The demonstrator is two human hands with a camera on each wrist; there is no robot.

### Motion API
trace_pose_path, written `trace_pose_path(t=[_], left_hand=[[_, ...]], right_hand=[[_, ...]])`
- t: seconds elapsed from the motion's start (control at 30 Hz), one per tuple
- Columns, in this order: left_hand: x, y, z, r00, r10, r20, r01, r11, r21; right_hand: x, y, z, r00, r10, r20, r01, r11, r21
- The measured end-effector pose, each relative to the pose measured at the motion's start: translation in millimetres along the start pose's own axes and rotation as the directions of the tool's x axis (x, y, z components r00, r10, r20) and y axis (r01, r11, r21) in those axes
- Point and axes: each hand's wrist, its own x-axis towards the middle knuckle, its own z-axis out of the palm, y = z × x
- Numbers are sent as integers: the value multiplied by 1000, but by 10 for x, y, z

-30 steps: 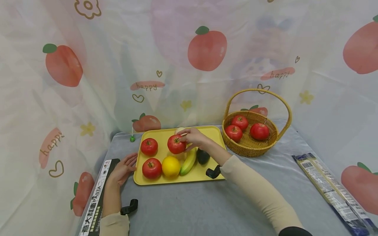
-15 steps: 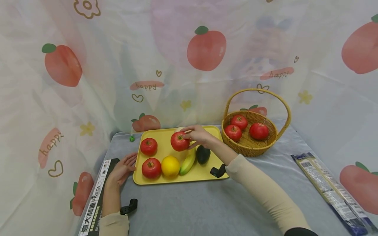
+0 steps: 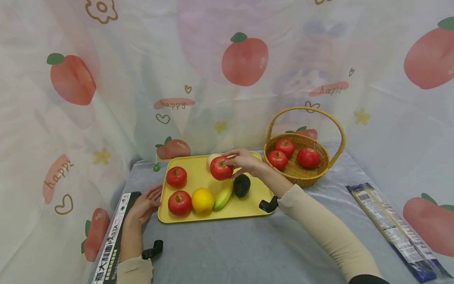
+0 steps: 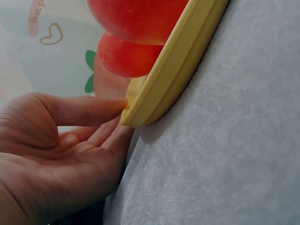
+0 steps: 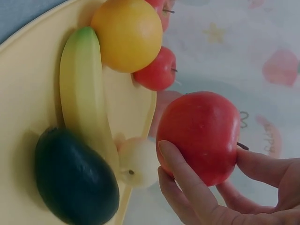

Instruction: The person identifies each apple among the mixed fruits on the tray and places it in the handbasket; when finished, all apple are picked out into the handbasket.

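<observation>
My right hand holds a red apple by its side between thumb and fingers, lifted above the yellow tray. In the right wrist view the apple's brown stem points toward the thumb. Beneath and around it on the tray are a banana, a dark green avocado, a yellow-orange round fruit and a pale fruit, partly hidden. Two more red apples, one at the back and one in front, lie toward the tray's left. My left hand touches the tray's left edge with straight fingers and thumb.
A wicker basket with a tall handle stands right of the tray, three red apples inside. A black pasta box lies along the table's left side. A long printed packet lies at the right. A patterned curtain hangs behind.
My right hand has carried the apple up and to the right, so more of the pale fruit and the avocado shows. The left hand stays at the tray's edge.
</observation>
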Motion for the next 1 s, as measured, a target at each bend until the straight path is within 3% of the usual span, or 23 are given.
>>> trace_pose_path(t=[1.0], left_hand=[[-8, -11, -11, 1000, -2, 7, 2, 1000, 15]], right_hand=[[-319, 73, -731, 993, 58, -101, -52, 997, 60]])
